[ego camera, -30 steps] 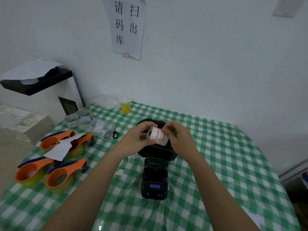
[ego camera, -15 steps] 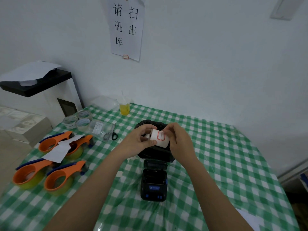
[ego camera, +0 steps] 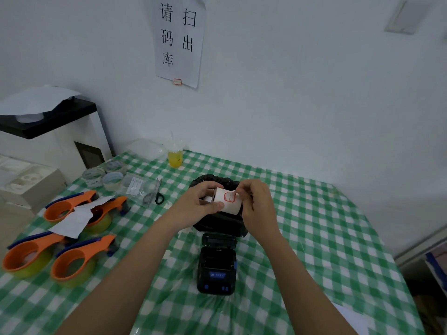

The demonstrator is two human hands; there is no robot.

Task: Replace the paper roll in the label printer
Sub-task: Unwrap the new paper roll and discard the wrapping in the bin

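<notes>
A white paper roll (ego camera: pixel 227 200) with red-outlined labels is held in the air above the table, over a black bin bag (ego camera: pixel 219 224). My left hand (ego camera: pixel 198 205) grips the roll's left end. My right hand (ego camera: pixel 257 209) pinches the roll's right side near the loose label edge. Below them, on the green checked tablecloth (ego camera: pixel 314 238), lies the small black label printer (ego camera: pixel 216 264) with its lid open and blue buttons at its near end.
Several orange tape dispensers (ego camera: pixel 72 259) and a paper scrap (ego camera: pixel 72 220) lie at the left. Tape rolls (ego camera: pixel 106 176), scissors (ego camera: pixel 153 195) and a cup of yellow drink (ego camera: pixel 175 157) stand toward the back left. A white wall with a paper notice (ego camera: pixel 180 37) rises behind.
Both hands have stayed on the roll over the bag. The roll has turned a little, and the right fingers have shifted along its label edge.
</notes>
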